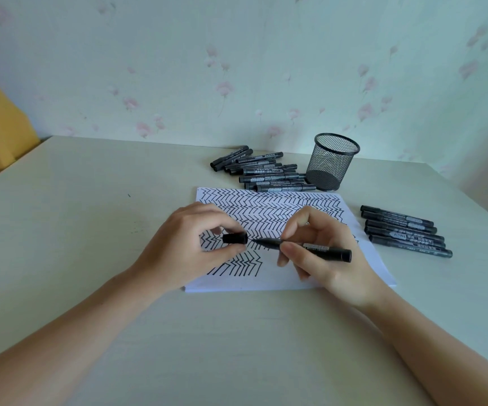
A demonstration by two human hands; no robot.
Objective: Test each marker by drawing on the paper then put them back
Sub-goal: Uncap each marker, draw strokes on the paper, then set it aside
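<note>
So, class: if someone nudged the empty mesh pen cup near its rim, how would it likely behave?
The mesh pen cup is see-through wire with nothing inside, so probably light and apt to slide. It narrows toward its base, so a nudge near the rim might tip it. Once on its side, its round wall would likely let it roll.

Black marker (310, 248) uncapped, lying level above the paper (281, 276), cap (235, 238) just beside its tip, paper full of zigzag lines, capped markers (263, 172) heaped behind, row (405, 230) at right
</note>
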